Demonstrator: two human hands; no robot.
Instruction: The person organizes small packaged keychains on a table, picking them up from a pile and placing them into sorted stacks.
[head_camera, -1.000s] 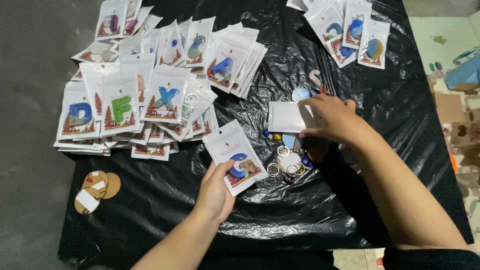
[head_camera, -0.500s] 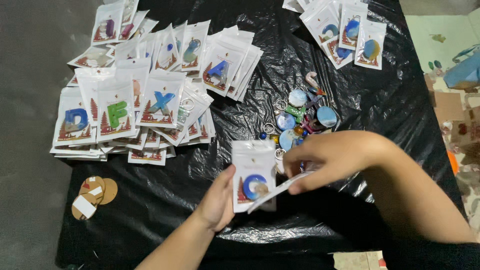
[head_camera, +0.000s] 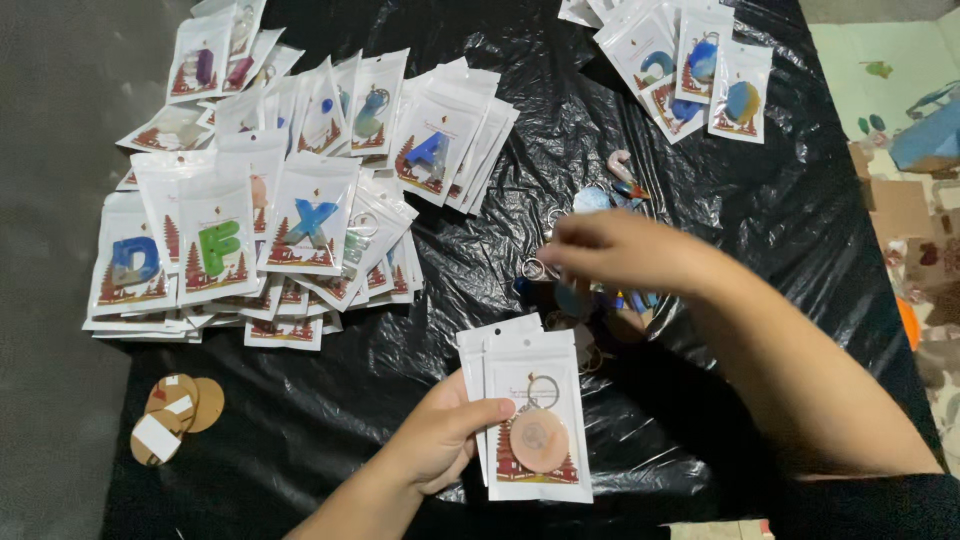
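A small stack of white packets (head_camera: 525, 410) was held in the left hand (head_camera: 440, 440), low on the black plastic sheet (head_camera: 780, 230). The fingers were curled shut round the stack's left edge, with the thumb on top. A round peach keyring (head_camera: 540, 440) with a metal ring was seen in the top packet, over a red picture.

The right hand (head_camera: 625, 250) was held above the pile of loose keyrings (head_camera: 610, 290). It was blurred, so it could not be told if anything was pinched in it.

The packing step seemed to be in hand. A careful pick of one keyring from the pile was likely needed next.

Many filled packets (head_camera: 260, 230) with coloured letters were spread at the left.
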